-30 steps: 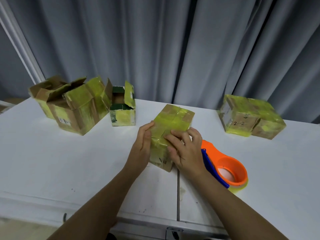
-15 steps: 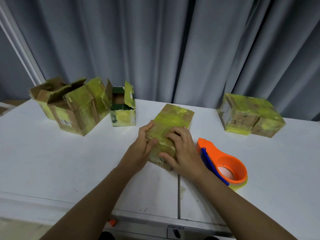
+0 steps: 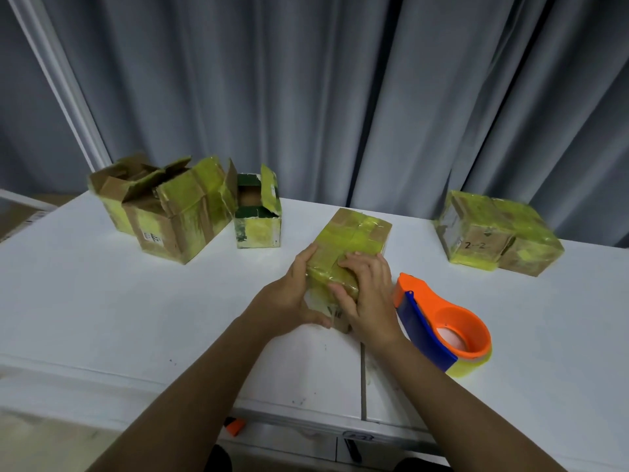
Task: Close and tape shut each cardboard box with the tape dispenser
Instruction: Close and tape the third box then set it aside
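Observation:
A closed cardboard box (image 3: pixel 354 238) wrapped in yellow-green tape lies in the middle of the white table (image 3: pixel 102 301). My left hand (image 3: pixel 292 298) holds its near left corner, thumb low on the front face. My right hand (image 3: pixel 369 291) lies over the near top edge, fingers pressing the tape down. The orange and blue tape dispenser (image 3: pixel 442 327) with a yellow tape roll rests on the table just right of my right hand, untouched.
Two open cardboard boxes (image 3: pixel 163 212) and a small open green box (image 3: pixel 258 212) stand at the back left. Two taped boxes (image 3: pixel 497 236) sit at the back right. A grey curtain (image 3: pixel 340 97) hangs behind. A seam (image 3: pixel 363 379) runs through the table's front.
Both hands slid toward the box's near end; my left thumb dropped to the front face and my right fingers moved down over the near top edge. The dispenser stayed put.

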